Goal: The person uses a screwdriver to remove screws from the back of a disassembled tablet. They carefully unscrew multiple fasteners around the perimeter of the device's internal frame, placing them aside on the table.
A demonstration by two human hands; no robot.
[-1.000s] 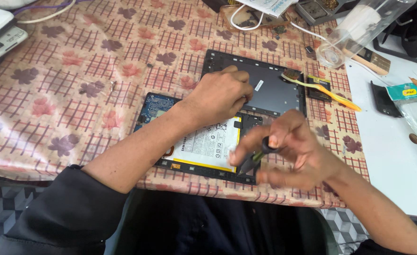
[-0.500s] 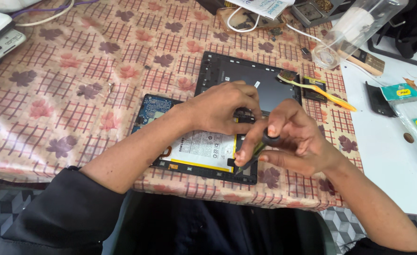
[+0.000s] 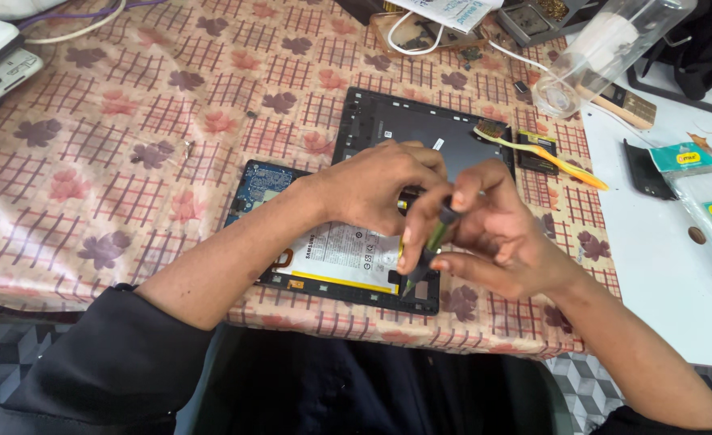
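An opened tablet (image 3: 336, 266) lies near the table's front edge, its white battery and blue circuit board exposed. Behind it rests the dark back cover (image 3: 445, 129). My right hand (image 3: 485, 234) holds a small screwdriver (image 3: 424, 254) with a green-yellow shaft, tip down at the tablet's lower right corner. My left hand (image 3: 376, 189) is curled over the tablet's upper right part, fingers touching the screwdriver's top; whether it grips anything is hidden.
The table carries a floral checked cloth (image 3: 130, 121). A yellow toothbrush (image 3: 545, 153) lies right of the cover. A clear plastic bottle (image 3: 606, 48), cables and small parts sit at the back. A white board (image 3: 662, 274) with packets is at right.
My two hands have come together over the tablet's right side. The right hand, empty-looking a second ago, now holds the screwdriver upright with its tip on the tablet.
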